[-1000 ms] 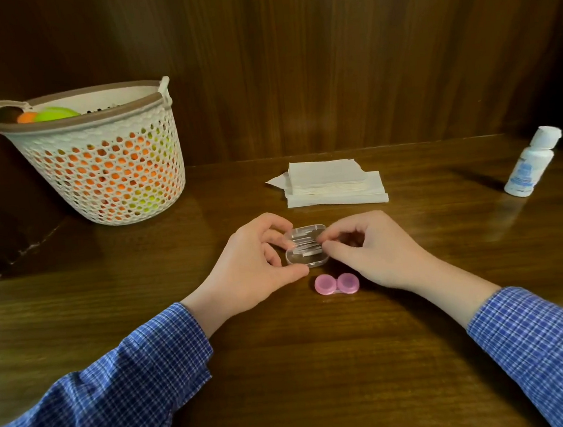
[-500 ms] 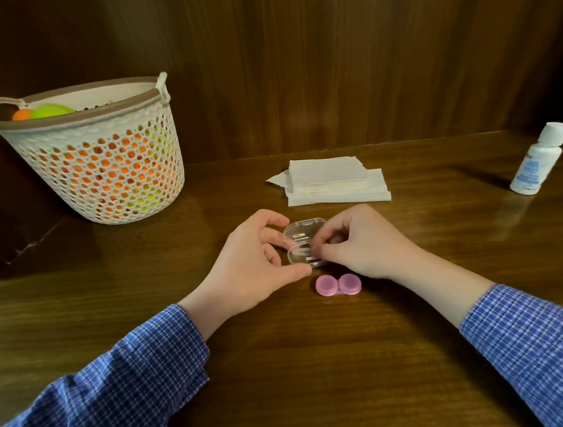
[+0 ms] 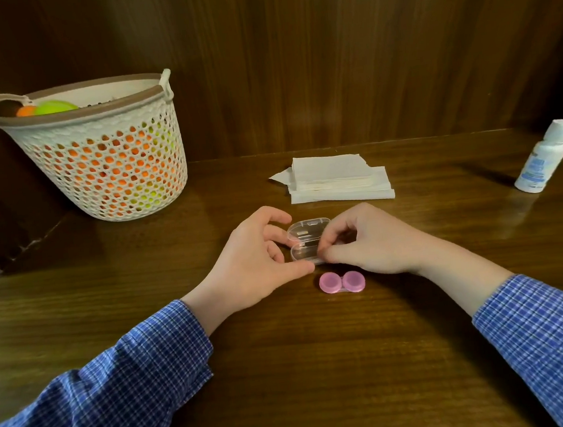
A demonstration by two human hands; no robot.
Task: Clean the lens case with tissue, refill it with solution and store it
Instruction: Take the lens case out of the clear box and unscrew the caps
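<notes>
A pink twin-cup lens case [image 3: 341, 282] lies on the wooden table with both caps on, just in front of my hands. Behind it sits a small clear plastic box [image 3: 305, 242] with its lid tilted up. My left hand [image 3: 257, 263] holds the box from the left between thumb and curled fingers. My right hand [image 3: 365, 243] pinches the box's right front edge. A stack of white tissues [image 3: 339, 180] lies farther back. The white solution bottle [image 3: 543, 160], cap on, stands at the far right.
A cream perforated basket [image 3: 106, 154] with orange and green items inside stands at the back left. A dark wood panel wall closes the back of the table [image 3: 305, 366]. The table's left edge drops away near the basket.
The clear box's lid has swung from lying flat open to tilted up over the base. My right hand's fingers have moved down to the box's front right edge.
</notes>
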